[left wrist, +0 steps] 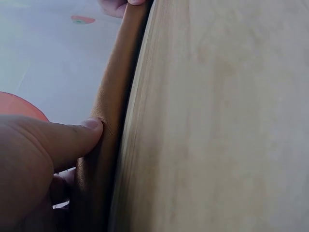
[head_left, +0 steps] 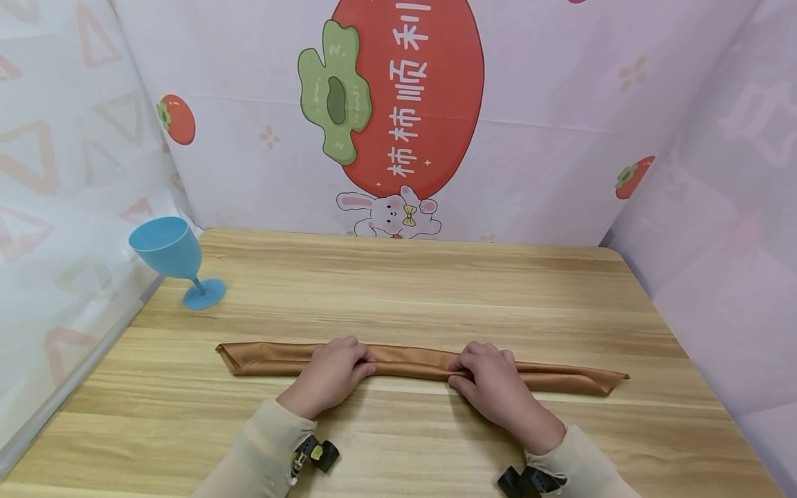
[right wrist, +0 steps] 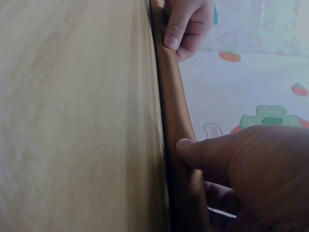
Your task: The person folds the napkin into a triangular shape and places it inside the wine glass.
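A brown cloth [head_left: 407, 361], folded into a long narrow strip, lies across the wooden table from left to right. Left of its middle, my left hand [head_left: 332, 373] pinches the strip, thumb on the near side and fingers over the top. My right hand [head_left: 492, 382] grips it the same way, right of the middle. The cloth's two ends taper to angled points. In the left wrist view, the left thumb [left wrist: 72, 140] presses against the cloth [left wrist: 111, 96]. The right wrist view has the right thumb [right wrist: 207, 153] on the strip, with the left hand [right wrist: 187, 26] farther along it.
A blue goblet [head_left: 168, 250] stands on the table's far left. The wooden tabletop [head_left: 398, 290] stretches behind and in front of the cloth. Printed fabric with a large persimmon picture [head_left: 436, 90] hangs behind, and pale sheets [head_left: 722, 242] line both sides.
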`<state>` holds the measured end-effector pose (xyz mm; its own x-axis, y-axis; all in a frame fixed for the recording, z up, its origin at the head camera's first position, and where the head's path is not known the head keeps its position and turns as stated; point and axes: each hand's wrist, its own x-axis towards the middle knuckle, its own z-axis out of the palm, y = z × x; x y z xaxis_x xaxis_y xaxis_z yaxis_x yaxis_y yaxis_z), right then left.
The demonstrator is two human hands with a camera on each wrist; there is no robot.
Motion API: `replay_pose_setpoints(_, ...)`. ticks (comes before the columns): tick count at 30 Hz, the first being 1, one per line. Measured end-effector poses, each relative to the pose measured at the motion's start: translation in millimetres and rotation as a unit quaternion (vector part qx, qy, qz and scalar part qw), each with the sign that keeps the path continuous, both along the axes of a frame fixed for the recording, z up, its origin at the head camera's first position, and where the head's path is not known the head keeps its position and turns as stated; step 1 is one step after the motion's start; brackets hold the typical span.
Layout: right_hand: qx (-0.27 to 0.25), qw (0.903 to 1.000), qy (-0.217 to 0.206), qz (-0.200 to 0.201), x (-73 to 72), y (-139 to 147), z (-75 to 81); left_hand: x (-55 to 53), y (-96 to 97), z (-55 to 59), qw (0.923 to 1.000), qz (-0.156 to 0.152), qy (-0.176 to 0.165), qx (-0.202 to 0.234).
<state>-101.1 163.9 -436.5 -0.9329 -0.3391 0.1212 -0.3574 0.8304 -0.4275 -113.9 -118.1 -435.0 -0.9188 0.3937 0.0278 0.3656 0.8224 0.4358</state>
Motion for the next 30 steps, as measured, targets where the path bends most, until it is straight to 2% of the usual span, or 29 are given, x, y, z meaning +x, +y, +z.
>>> replay_pose_setpoints(4, -0.001, 1.0, 0.001, 0.001, 0.5, 0.3, 0.7, -1.1, -1.8, -1.2, 0.9993, 0.001, -0.028, 0.025)
replay_pose_setpoints(10, -0.004, 1.0, -0.001, -0.003, 0.0, 0.9, -0.6, -3.2, -4.7, -3.4, 0.9979, -0.009, -0.04, 0.05)
replay_pose_setpoints(19, -0.004, 1.0, -0.003, -0.005, -0.9, 2.3, -3.2, -3.6, -6.1, -1.7, 0.9967, -0.009, -0.072, 0.037)
replay_pose_setpoints(22, -0.006, 0.9999, -0.01, -0.006, -1.1, 1.9, -2.7, -3.1, -4.5, -1.7, 0.9979, -0.003, -0.062, 0.017)
replay_pose_setpoints(27, -0.009, 0.9997, -0.023, -0.007, -1.7, 1.0, -2.5, -0.6, -0.3, -0.2, 0.9992, 0.006, -0.014, -0.037)
replay_pose_setpoints(30, -0.01, 0.9996, -0.026, -0.008, -2.0, 0.7, -2.7, 0.8, 0.6, 0.3, 0.9986, 0.006, 0.005, -0.052)
